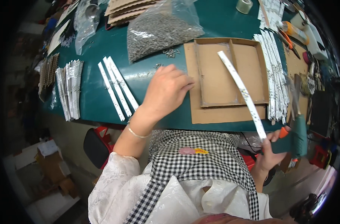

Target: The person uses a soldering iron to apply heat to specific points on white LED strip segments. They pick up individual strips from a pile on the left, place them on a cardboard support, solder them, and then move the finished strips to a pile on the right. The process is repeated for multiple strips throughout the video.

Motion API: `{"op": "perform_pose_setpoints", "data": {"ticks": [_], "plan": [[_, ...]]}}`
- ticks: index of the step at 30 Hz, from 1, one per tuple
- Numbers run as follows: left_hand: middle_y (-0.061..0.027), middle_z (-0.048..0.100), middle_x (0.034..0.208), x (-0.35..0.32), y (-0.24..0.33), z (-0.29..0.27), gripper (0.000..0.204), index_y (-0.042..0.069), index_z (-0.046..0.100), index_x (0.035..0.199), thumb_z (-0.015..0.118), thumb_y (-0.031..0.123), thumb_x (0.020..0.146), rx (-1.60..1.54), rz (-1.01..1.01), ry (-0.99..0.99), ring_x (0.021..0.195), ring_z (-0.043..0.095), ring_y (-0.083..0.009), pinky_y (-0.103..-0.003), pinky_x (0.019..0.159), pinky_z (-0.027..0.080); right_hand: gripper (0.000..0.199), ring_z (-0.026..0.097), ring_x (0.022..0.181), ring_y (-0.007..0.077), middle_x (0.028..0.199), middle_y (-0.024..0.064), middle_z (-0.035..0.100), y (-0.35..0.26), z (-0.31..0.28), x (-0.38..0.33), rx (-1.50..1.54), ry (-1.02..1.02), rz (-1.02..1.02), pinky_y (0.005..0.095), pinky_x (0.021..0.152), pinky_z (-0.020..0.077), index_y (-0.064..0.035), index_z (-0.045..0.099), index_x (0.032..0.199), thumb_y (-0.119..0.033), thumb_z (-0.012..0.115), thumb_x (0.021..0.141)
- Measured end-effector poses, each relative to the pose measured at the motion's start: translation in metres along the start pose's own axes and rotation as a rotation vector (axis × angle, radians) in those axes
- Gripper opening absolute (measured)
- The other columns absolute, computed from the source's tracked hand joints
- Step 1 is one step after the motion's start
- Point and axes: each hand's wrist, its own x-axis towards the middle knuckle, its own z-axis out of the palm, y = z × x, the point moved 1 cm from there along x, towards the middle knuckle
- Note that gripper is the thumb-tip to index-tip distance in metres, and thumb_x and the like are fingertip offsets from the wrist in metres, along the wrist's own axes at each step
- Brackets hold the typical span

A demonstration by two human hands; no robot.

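Observation:
My left hand [167, 89] is over the table's middle with fingers curled in a pinch. Whatever lies between its fingertips, if anything, is hidden. A few small metal pieces [157, 66], like screws or rivets, lie just beyond it. Low on the right, my right hand [270, 155] grips the near end of a long white strip [242, 91] with small dark marks along it. That strip slants up over a shallow cardboard tray [232, 52]. Beside the right hand is a green-handled tool [298, 136] with an orange part; whether the fingers touch it is unclear.
Three white strips [119, 84] lie at the left, near a strip bundle [70, 89]. More strips [276, 74] are stacked right of the tray. A clear bag of small metal pieces [158, 33] sits at the back. Orange-handled pliers [287, 39] and a bottle [295, 33] stand far right.

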Motion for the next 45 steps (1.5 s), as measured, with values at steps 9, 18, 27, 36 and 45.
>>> {"op": "perform_pose_setpoints", "data": {"ticks": [9, 18, 27, 36, 45], "plan": [[-0.0017, 0.061, 0.09, 0.062, 0.008, 0.045, 0.019, 0.009, 0.075, 0.07, 0.083, 0.025, 0.065, 0.363, -0.077, -0.172, 0.096, 0.052, -0.0221, -0.042, 0.083, 0.036, 0.069, 0.054, 0.07, 0.0135, 0.097, 0.0079, 0.047, 0.057, -0.012, -0.035, -0.063, -0.266, -0.005, 0.0268, 0.057, 0.0503, 0.003, 0.034, 0.143, 0.001, 0.071, 0.085], [-0.0024, 0.061, 0.089, 0.074, 0.009, 0.05, 0.008, 0.008, 0.073, 0.072, 0.077, 0.015, 0.07, 0.38, 0.009, -0.396, 0.096, 0.052, -0.0235, -0.04, 0.082, 0.035, 0.065, 0.055, 0.066, 0.0156, 0.095, 0.0083, 0.046, 0.056, -0.001, -0.013, 0.076, -0.237, 0.019, 0.0263, 0.056, 0.0485, 0.001, 0.033, 0.145, -0.002, 0.066, 0.089], [-0.0063, 0.072, 0.076, 0.069, 0.036, 0.047, 0.009, 0.001, 0.072, 0.087, 0.072, 0.002, 0.078, -0.233, -0.2, -0.251, 0.067, 0.067, -0.0164, -0.027, 0.064, 0.052, 0.069, 0.061, 0.075, 0.0182, 0.093, 0.0076, 0.048, 0.047, 0.017, 0.026, 0.048, -0.244, -0.015, 0.027, 0.06, 0.052, 0.003, 0.034, 0.143, 0.013, 0.065, 0.082], [-0.0102, 0.073, 0.099, 0.036, 0.087, 0.063, 0.031, -0.003, 0.066, 0.109, 0.077, -0.005, 0.081, -1.221, -0.251, -0.078, 0.093, 0.07, -0.0162, -0.027, 0.082, 0.055, 0.072, 0.066, 0.085, 0.0224, 0.094, 0.0076, 0.049, 0.026, 0.052, 0.05, 0.235, -0.259, 0.108, 0.0293, 0.065, 0.0559, 0.0002, 0.036, 0.142, 0.012, 0.07, 0.079], [-0.0216, 0.071, 0.107, 0.02, 0.087, 0.085, 0.033, -0.006, 0.06, 0.115, 0.071, -0.01, 0.085, -1.43, -0.334, -0.027, 0.106, 0.07, -0.0277, -0.036, 0.094, 0.057, 0.077, 0.065, 0.087, 0.0228, 0.102, 0.0091, 0.049, 0.024, 0.057, 0.053, 0.259, -0.29, 0.131, 0.0326, 0.07, 0.0579, -0.0008, 0.035, 0.143, 0.014, 0.072, 0.076]]}}
